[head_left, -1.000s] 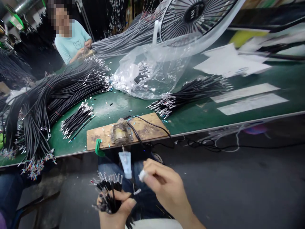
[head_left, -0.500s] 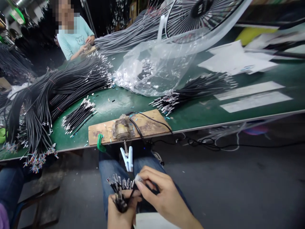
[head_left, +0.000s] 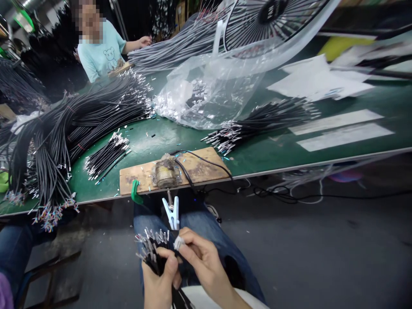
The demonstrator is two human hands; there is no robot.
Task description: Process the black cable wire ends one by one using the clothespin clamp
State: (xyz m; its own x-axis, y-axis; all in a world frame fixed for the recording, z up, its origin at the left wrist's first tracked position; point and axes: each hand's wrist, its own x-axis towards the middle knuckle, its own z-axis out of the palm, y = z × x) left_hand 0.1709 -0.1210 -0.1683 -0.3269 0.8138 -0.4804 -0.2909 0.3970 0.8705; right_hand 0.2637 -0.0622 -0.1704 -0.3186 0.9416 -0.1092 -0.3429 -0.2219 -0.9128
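Note:
My left hand [head_left: 162, 274] is closed around a bundle of black cables [head_left: 154, 257], whose shiny, stripped ends fan out above the fist. Just to its right, my right hand [head_left: 206, 262] is closed in a pinch, with a small whitish piece [head_left: 179, 243] at its fingertips. Whether that piece is held or wrapped on a finger I cannot tell. Above both hands, a light blue clip [head_left: 172, 212] sits on the shaft of a small motor [head_left: 166, 171]. The motor is fixed on a wooden board [head_left: 209, 165] at the table edge.
A green clamp [head_left: 136, 192] grips the board's left end. On the green table [head_left: 257, 161] lie cable bundles [head_left: 106, 156], more black cables [head_left: 267, 118], a clear plastic bag [head_left: 219, 94] and paper strips [head_left: 344, 137]. A spoked wheel stands behind; a co-worker [head_left: 103, 51] is across the table.
Both my hands have shifted slightly left, and the cable ends have moved left and a little up. Across the table, the co-worker's arm now stretches out toward the grey cables.

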